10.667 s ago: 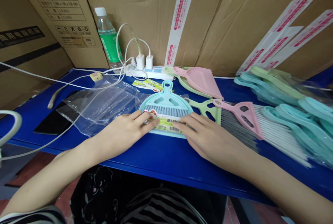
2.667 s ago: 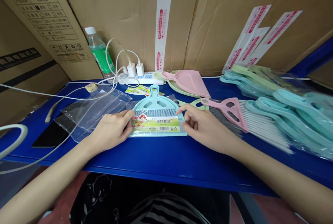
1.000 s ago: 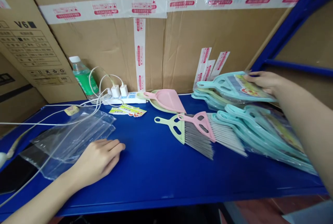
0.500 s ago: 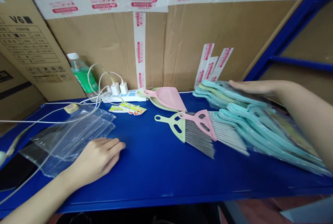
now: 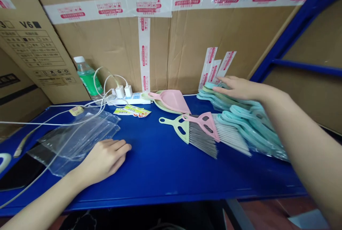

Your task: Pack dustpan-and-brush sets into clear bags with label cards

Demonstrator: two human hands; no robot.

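My left hand (image 5: 108, 158) rests on the blue table with its fingers curled in and nothing visible in them, just right of clear plastic bags (image 5: 80, 141). Over at the right, my right hand (image 5: 233, 87) lies over the handle ends of a bagged teal and green stack (image 5: 213, 98), thumb and fingers apart. More bagged teal pieces (image 5: 245, 126) lie in front of that stack. Left of them are a pink brush (image 5: 204, 125) and a green brush (image 5: 177, 127). Behind the brushes, a pink dustpan (image 5: 175, 101) sits on a green one (image 5: 162, 107).
A power strip (image 5: 136, 98) with white plugs and cables stands at the back, beside a green-labelled bottle (image 5: 89, 80). Small yellow packets (image 5: 133, 110) lie before it. A dark phone-like slab (image 5: 21, 173) is at the left. Cardboard boxes (image 5: 107, 45) wall the back.
My right hand has moved left along the stack towards the handle ends, its thumb now apart from the fingers. My left hand has kept its place. The view has shifted slightly.
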